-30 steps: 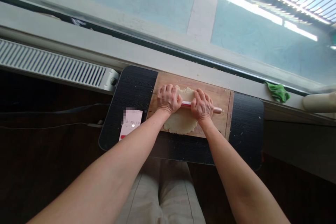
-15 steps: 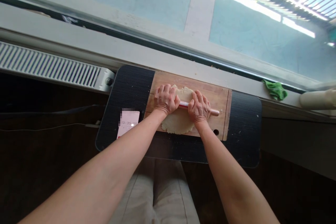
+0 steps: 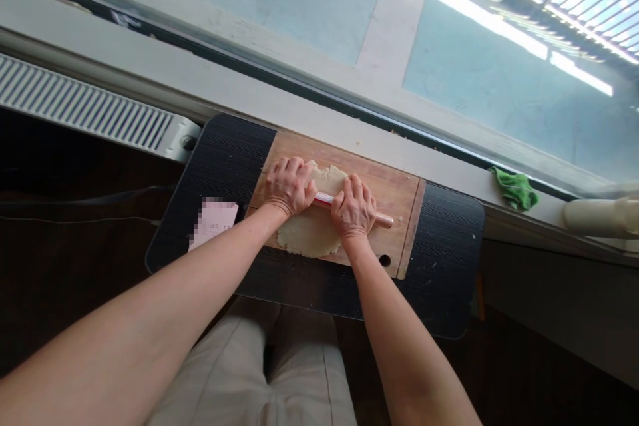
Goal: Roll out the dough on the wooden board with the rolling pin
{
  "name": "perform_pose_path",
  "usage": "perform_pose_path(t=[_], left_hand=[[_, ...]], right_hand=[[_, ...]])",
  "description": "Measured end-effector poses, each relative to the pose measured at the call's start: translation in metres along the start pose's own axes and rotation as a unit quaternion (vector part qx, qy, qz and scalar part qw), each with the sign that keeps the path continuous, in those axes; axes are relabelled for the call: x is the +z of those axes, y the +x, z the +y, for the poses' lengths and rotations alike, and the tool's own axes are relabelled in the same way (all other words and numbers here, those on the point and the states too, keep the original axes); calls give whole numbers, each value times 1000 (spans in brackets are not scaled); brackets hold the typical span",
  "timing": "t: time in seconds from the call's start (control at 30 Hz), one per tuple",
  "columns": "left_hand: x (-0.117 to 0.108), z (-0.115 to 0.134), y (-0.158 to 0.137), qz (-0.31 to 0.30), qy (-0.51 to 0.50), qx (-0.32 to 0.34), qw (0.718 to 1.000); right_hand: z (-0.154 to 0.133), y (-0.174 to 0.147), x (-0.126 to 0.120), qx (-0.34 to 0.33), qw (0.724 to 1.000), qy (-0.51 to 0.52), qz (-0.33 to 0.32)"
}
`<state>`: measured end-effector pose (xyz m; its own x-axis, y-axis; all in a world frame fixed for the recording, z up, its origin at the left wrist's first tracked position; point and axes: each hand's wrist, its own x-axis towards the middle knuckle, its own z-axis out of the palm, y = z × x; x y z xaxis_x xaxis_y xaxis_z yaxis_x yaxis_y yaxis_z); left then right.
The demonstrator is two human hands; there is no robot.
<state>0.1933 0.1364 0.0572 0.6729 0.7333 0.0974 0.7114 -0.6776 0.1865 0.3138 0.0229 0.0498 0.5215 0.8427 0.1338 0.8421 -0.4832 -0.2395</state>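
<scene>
Both my hands grip a rolling pin (image 3: 384, 220) that lies across a flat sheet of pale dough (image 3: 312, 234). My left hand (image 3: 289, 185) is closed over its left part, hiding that end. Toward the other end, my right hand (image 3: 353, 206) is wrapped over the pin, whose right tip sticks out past the fingers. Between the hands a short stretch of the pin shows a red and white marking. The dough has ragged edges and rests on a wooden cutting board (image 3: 399, 196) with a round hole near its front right corner.
The board lies on a black table (image 3: 444, 233). A phone (image 3: 214, 223) showing a timer rests at the left. Beyond the table are a window sill (image 3: 319, 123), a green cloth (image 3: 516, 188) and a cream-coloured bottle (image 3: 599, 217). A white radiator (image 3: 100, 106) stands at the left.
The whole view has shifted and tilted a little, so the table sits further left. Both hands keep their hold on the rolling pin, at nearly the same place on the dough.
</scene>
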Motion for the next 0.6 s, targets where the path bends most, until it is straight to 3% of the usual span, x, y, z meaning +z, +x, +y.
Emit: perform_pose_path(t=[0.2,0.6], left_hand=[[1,1,0,-7,3,-2,1000],[6,-1,0,6,-3,-2,1000]], right_hand=[[0,1,-6,1,999,13,-38],[0,2,-10,5,999,22,-44]])
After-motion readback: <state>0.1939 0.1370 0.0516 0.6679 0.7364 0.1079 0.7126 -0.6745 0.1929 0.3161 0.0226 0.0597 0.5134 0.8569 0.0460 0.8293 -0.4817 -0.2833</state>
